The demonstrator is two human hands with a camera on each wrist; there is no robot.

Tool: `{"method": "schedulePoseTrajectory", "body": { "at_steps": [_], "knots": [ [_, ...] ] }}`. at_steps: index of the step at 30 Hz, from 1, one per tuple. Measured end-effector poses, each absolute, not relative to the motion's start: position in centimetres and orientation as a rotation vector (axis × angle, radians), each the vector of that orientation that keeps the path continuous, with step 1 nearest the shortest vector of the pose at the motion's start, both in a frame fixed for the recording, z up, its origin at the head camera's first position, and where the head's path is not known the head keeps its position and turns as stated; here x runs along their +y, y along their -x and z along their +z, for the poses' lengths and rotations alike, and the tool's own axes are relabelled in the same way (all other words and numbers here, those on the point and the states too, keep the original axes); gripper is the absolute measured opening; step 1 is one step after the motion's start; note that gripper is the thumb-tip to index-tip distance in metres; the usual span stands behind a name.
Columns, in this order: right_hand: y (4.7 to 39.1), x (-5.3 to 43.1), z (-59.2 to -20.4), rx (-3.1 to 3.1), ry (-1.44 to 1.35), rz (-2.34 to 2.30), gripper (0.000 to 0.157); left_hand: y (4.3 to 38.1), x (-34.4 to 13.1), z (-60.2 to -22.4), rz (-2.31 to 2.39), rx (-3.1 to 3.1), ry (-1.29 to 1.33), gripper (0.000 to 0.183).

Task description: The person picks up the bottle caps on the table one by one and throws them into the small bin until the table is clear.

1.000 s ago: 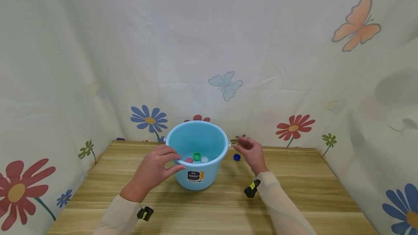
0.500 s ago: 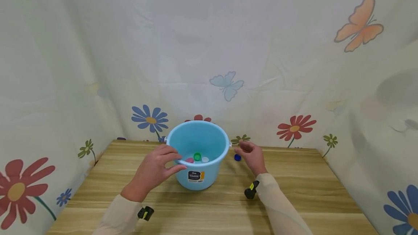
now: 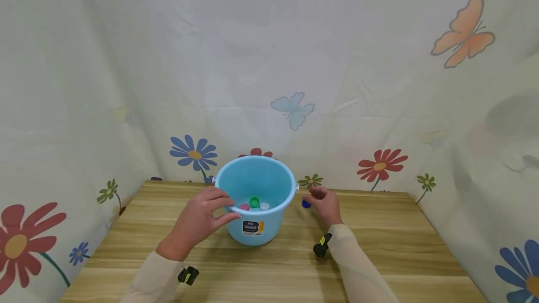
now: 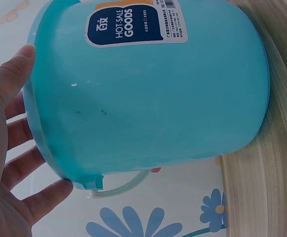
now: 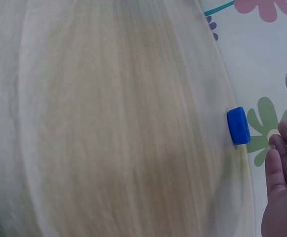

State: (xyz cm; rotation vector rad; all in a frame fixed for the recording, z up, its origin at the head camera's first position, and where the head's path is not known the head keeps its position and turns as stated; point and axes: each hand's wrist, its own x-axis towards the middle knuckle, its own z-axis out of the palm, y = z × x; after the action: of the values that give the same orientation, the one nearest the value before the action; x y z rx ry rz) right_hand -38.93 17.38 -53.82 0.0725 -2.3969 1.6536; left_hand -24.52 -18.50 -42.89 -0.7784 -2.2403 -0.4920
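A light blue bucket [image 3: 275, 221] stands upright on the table. My left hand [image 3: 198, 219] holds its near left rim, the thumb [image 4: 17, 66] on the label side and the fingers along the rim. Inside the bucket lie a green bottle cap [image 3: 254, 202], a white cap [image 3: 264, 206] and a pink piece [image 3: 244, 206] partly hidden by the rim. To the right of the bucket a blue bottle cap [image 5: 238, 126] sits on the tabletop. My right hand [image 3: 326, 205] hovers just beside it with relaxed, bent fingers, holding nothing, and overlaps its edge in the head view.
The wooden table [image 3: 379, 242] reaches back to a hanging cloth [image 3: 236, 60] printed with flowers and butterflies. A pale bail handle [image 4: 126, 187] hangs behind the bucket. Each wrist carries a small black camera [image 3: 188, 275].
My right hand has come down slightly toward the blue cap. The left hand and the bucket stay in place.
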Motion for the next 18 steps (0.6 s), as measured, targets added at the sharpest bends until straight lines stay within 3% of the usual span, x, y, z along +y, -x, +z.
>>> {"method": "schedulePoseTrajectory", "body": {
  "at_steps": [18],
  "knots": [
    [39.7, 17.5, -55.4, -2.504, 0.022, 1.569, 0.046, 24.6, -18.5, -42.8, -0.489, -2.255, 0.778, 0.034]
  ]
}}
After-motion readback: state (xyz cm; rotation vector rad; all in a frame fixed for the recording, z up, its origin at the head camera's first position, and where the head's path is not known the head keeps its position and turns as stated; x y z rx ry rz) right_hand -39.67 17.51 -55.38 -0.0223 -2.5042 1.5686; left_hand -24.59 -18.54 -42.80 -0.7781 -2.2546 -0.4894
